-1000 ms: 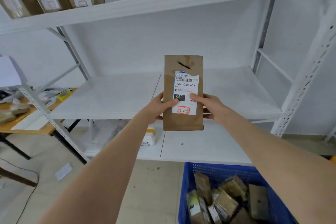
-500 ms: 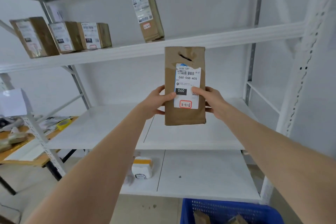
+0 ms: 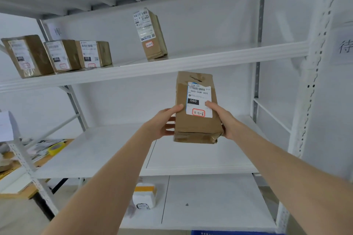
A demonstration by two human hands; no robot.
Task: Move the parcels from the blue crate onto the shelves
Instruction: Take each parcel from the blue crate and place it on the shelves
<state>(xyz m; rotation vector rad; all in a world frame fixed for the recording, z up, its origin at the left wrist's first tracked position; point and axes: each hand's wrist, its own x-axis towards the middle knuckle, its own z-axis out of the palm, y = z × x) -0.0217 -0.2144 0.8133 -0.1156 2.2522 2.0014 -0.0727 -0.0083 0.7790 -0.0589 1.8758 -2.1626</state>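
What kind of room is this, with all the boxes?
Probably a parcel storeroom or sorting room. White metal shelves hold brown parcels with shipping labels, and both hands hold up another labelled parcel bearing a handwritten code.

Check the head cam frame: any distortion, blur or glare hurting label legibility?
Head view: wide-angle bowing bends the right upright; light flat and even, no glare; held parcel sharp, its "060-06B-A05" readable; the left shelf parcels are soft, print unreadable.
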